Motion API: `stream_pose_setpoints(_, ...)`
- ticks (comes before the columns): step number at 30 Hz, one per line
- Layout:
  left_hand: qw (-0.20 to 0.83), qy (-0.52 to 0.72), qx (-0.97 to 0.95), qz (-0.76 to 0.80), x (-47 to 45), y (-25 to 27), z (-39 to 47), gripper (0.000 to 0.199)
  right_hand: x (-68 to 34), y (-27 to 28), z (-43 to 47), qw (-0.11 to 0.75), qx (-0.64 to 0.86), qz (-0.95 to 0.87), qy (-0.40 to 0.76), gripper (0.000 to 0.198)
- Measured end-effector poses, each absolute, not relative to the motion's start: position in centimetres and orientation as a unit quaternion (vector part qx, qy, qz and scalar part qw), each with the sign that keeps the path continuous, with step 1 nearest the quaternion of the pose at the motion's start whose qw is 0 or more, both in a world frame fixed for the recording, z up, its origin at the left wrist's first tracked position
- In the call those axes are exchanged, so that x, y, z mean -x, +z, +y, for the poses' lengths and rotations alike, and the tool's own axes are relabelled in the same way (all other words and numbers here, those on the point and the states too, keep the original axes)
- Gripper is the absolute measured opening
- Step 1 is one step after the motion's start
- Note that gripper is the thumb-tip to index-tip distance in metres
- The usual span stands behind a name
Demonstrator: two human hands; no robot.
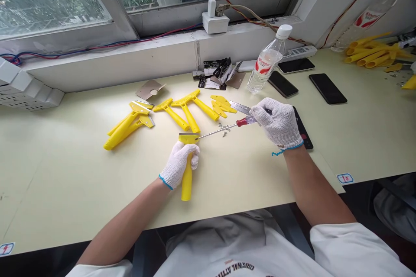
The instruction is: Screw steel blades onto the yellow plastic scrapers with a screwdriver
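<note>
My gloved left hand (180,162) is closed round the handle of a yellow scraper (186,184), whose head with a dark blade edge points away from me. In my gloved right hand (275,120) is a screwdriver (243,122) with a red and clear handle. Its tip meets the right side of the scraper's head. Small screws (225,129) lie loose just beyond the shaft. Behind them are yellow plates (222,104) and metal blades (239,107), the blades partly hidden by my right hand. Several yellow scraper handles (185,110) lie beyond my left hand.
Scrapers with blades (130,123) lie at the left, near a torn cardboard piece (150,90). Black packaging (221,71), a water bottle (264,62) and phones (327,88) stand or lie farther back. A dark device (303,132) is partly behind my right hand. White boxes (26,84) are stacked far left.
</note>
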State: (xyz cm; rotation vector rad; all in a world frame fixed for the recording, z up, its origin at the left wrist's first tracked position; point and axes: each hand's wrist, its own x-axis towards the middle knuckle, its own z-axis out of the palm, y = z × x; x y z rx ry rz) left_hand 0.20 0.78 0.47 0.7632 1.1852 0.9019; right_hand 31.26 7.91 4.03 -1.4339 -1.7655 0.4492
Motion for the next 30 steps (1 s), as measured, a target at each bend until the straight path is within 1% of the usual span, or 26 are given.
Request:
stream_pose_setpoints(3,0.660,0.388,-0.362,0.531,-0.2,0.3,0.7,0.017,-31.3,3.9,7.7,0.436,0.534,-0.702,0.177,0.039)
stream_pose_setpoints(7,0.651,0.378,-0.376,0.541,-0.3,0.4,0.7,0.017,-31.4,3.9,7.6,0.430,0.523,-0.721,0.146,0.037)
stream_pose_setpoints(11,0.652,0.372,-0.372,0.546,-0.2,0.2,0.9,0.015,-31.4,4.2,7.4,0.449,0.459,-0.753,0.142,0.028)
stream_pose_setpoints(14,0.645,0.390,-0.363,0.548,0.0,-0.1,1.0,0.014,-31.6,4.6,7.4,0.447,0.410,-0.770,0.199,0.017)
stream_pose_setpoints(17,0.643,0.396,-0.363,0.546,0.1,-0.2,1.1,0.014,-31.8,5.0,7.5,0.431,0.383,-0.777,0.252,0.012)
stream_pose_setpoints(19,0.646,0.385,-0.375,0.542,0.2,-0.2,1.2,0.015,-31.9,5.1,7.4,0.443,0.364,-0.764,0.296,0.010)
stream_pose_setpoints(21,0.649,0.374,-0.384,0.539,0.2,-0.1,1.2,0.014,-31.8,5.1,7.3,0.474,0.335,-0.733,0.354,0.008)
stream_pose_setpoints(23,0.649,0.371,-0.388,0.538,0.2,0.0,1.2,0.014,-31.5,4.8,7.0,0.503,0.317,-0.700,0.396,0.012)
stream_pose_setpoints(25,0.648,0.374,-0.389,0.538,0.3,0.0,1.2,0.014,-31.1,4.5,6.9,0.512,0.344,-0.679,0.399,0.014)
stream_pose_setpoints(27,0.648,0.374,-0.389,0.537,0.4,-0.1,1.3,0.015,-30.8,4.0,7.0,0.497,0.414,-0.673,0.359,0.022)
stream_pose_setpoints(30,0.649,0.366,-0.392,0.539,0.5,0.1,1.5,0.016,-30.7,3.3,7.5,0.454,0.509,-0.686,0.253,0.045)
